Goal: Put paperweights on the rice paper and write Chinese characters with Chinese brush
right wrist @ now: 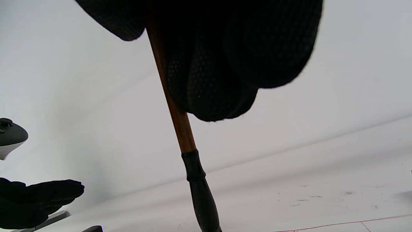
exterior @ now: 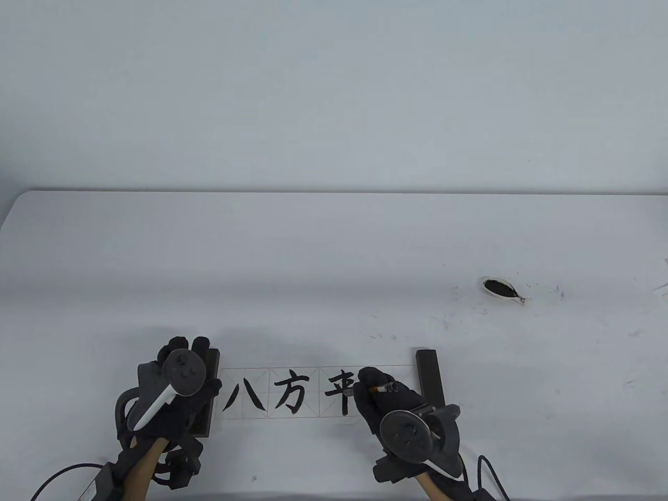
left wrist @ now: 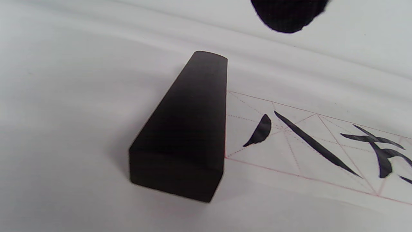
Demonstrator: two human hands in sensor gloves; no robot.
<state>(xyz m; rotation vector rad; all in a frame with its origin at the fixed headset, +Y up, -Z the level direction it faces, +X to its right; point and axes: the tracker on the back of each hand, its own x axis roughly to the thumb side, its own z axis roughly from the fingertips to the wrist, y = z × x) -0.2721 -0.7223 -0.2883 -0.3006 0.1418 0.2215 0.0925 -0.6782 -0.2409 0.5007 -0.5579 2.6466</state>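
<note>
right hand (exterior: 373, 399) fingers grip the brush (right wrist: 175, 109), tip cut off; left hand (exterior: 180, 381) fingers flat.

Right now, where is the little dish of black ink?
In the table view, the ink dish sits alone on the table's right side, beyond the right paperweight.

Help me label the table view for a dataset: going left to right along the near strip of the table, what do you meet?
Left hand resting on the left paperweight → rice paper bearing inked characters → right hand holding the brush → right paperweight → ink dish, further back.
</note>
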